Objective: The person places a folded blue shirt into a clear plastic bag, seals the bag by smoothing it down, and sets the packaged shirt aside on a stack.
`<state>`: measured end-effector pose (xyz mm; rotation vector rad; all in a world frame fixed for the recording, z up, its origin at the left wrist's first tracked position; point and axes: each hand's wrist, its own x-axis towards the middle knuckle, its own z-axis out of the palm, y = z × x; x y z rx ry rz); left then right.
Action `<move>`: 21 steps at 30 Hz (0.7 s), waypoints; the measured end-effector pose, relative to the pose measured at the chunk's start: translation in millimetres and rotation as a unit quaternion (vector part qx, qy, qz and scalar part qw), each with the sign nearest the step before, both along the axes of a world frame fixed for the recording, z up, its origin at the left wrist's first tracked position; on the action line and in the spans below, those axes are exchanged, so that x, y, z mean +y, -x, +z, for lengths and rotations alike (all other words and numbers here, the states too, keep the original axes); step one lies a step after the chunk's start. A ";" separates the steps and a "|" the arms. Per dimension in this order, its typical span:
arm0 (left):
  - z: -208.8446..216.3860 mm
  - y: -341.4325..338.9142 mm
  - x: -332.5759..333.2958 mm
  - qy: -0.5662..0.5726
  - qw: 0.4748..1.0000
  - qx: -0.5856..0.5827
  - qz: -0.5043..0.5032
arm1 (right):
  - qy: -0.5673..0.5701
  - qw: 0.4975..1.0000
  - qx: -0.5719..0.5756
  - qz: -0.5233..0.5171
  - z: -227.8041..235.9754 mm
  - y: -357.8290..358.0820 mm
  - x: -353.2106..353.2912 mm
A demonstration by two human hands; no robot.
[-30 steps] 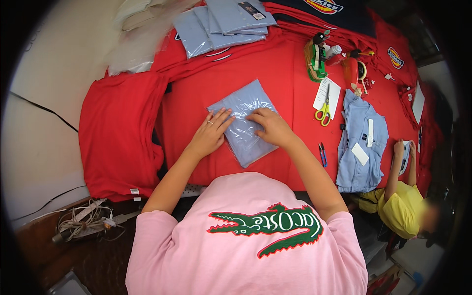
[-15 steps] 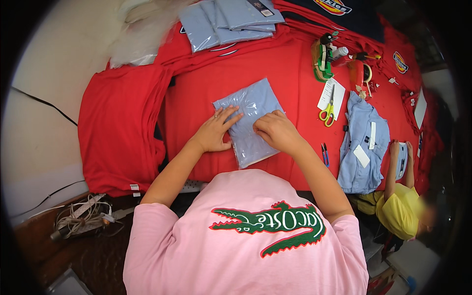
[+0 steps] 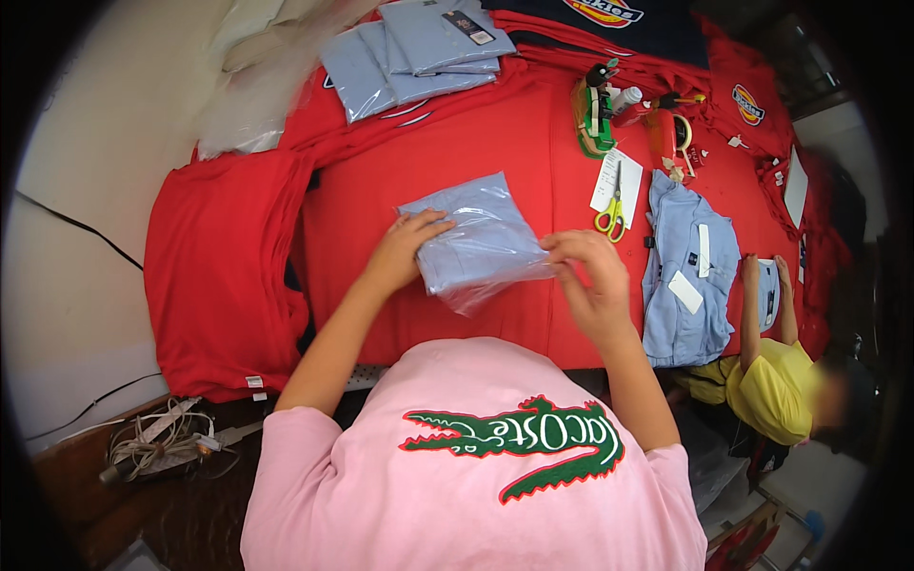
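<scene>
Red cloth (image 3: 352,190): beneath my work.
Red pile (image 3: 224,276): at nine o'clock.
Loose blue garment (image 3: 671,257): at three o'clock.
Bagged blue garment (image 3: 481,233): mid-dial, over the red cloth, between my hands.
My right hand (image 3: 595,281): pinching clear plastic at the bagged garment's three-o'clock edge.
My left hand (image 3: 405,246): open, fingers laid on its nine-o'clock side.
Scissors (image 3: 615,200): three o'clock, near my right hand.

This looked like a garment-packing workshop: bagged blue clothes (image 3: 409,52) lay beyond the left hand (image 3: 405,249), red garments (image 3: 221,271) left of it, scissors (image 3: 615,203) beyond the right hand (image 3: 598,284).
</scene>
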<state>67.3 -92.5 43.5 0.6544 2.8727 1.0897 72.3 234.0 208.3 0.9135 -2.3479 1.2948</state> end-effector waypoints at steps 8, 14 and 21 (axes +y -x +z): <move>182.0 98.9 -45.0 0.012 0.946 -0.313 -0.082 | 0.303 0.894 -0.298 -0.141 -6.9 -18.8 55.4; 93.1 141.6 -27.4 0.102 0.990 -0.090 -0.043 | 0.331 0.764 -0.526 -0.174 -110.0 -22.4 56.5; 51.5 -8.3 146.3 -0.161 0.959 -0.235 -0.005 | 0.466 0.606 -0.635 -0.108 -153.7 -61.7 44.8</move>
